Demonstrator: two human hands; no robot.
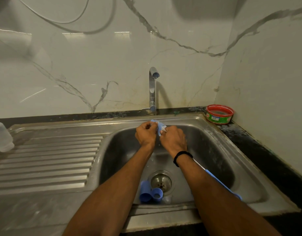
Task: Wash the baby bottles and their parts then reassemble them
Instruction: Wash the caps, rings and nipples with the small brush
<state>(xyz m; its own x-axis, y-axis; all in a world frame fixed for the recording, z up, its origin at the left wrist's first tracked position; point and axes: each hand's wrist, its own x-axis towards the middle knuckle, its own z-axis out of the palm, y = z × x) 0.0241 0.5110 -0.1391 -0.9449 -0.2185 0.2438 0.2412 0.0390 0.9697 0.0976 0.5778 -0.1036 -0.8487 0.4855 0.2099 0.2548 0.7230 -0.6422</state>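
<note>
Over the steel sink, both my hands hold a small light-blue bottle part under the running tap. My left hand grips its left side and my right hand pinches its right side, where a pale, clear piece shows. On the sink floor near the drain lie a blue cap, a blue ring and a clear part. A blue-handled bottle brush leans along the basin's right side, partly hidden by my right forearm. A clear bottle stands at the drainboard's far left.
A ribbed drainboard stretches left of the basin. A red and green tub of dish soap sits on the dark counter at the back right corner. Marble-patterned walls close in behind and on the right.
</note>
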